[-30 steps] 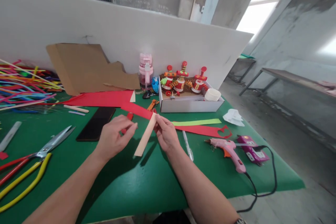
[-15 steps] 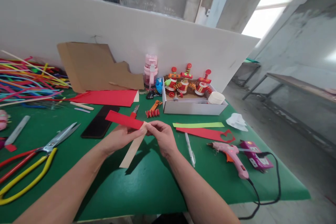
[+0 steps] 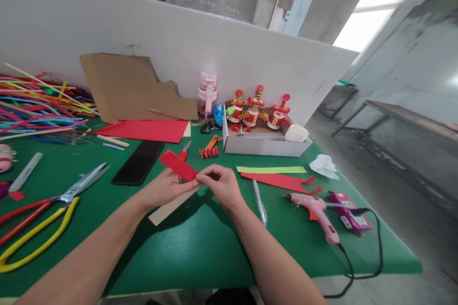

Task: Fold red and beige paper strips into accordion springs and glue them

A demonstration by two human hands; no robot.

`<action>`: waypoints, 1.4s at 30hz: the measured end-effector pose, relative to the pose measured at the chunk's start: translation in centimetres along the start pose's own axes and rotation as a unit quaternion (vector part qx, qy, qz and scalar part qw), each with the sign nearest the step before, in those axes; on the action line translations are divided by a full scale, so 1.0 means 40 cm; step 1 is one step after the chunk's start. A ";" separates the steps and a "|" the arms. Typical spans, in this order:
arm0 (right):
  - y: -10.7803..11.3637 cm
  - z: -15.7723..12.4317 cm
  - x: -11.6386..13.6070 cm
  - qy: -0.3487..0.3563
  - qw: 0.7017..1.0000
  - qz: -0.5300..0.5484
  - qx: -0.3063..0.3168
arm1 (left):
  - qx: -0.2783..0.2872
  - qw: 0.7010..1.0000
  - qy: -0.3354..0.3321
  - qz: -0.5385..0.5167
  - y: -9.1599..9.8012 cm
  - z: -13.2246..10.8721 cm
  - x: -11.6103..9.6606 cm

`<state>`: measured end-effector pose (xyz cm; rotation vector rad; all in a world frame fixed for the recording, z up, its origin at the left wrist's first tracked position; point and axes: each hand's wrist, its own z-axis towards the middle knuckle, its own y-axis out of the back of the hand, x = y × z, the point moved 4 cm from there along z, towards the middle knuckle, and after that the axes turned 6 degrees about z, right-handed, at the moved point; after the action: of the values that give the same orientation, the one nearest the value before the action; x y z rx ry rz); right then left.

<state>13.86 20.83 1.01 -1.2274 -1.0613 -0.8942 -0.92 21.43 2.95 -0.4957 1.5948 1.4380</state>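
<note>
Between my hands, above the green table (image 3: 200, 257), are a red paper strip (image 3: 178, 164) and a beige paper strip (image 3: 171, 208), joined or overlapping at one end. My left hand (image 3: 166, 188) grips the strips from the left, thumb along them. My right hand (image 3: 221, 185) pinches the end where they meet. Upward and left points the red strip; the beige one slants down to the left. Whether they are glued there is hidden by my fingers. Just behind my hands lie a red utility knife (image 3: 183, 152) and a folded red-and-orange paper spring (image 3: 209, 151).
Large scissors (image 3: 67, 195) and a phone (image 3: 138, 162) lie left. Right are a pen (image 3: 260, 204), lime strip (image 3: 272, 169), cut red strip (image 3: 275, 182) and corded pink glue gun (image 3: 315, 209). Behind stand a white box (image 3: 266, 147) of paper-cup figures and a pink bottle (image 3: 207, 93).
The red strip has turned steeper and its free end has moved right. The beige strip's lower end has swung left and slightly up. Both hands keep hold.
</note>
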 end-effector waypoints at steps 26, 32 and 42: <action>-0.006 0.004 -0.034 -0.042 0.968 0.231 -0.086 | -0.070 0.989 0.078 -0.101 -0.015 0.019 -0.004; -0.014 0.002 -0.038 -0.062 0.969 0.226 -0.072 | -0.098 0.988 0.062 -0.099 -0.003 0.015 -0.002; 0.002 0.015 -0.053 -0.057 0.966 0.234 -0.095 | -0.148 0.989 -0.001 -0.011 -0.013 0.018 0.014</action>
<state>13.25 21.38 -1.04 -1.6210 -0.7344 -0.5709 -0.57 22.13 2.26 -0.6811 1.3756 1.6665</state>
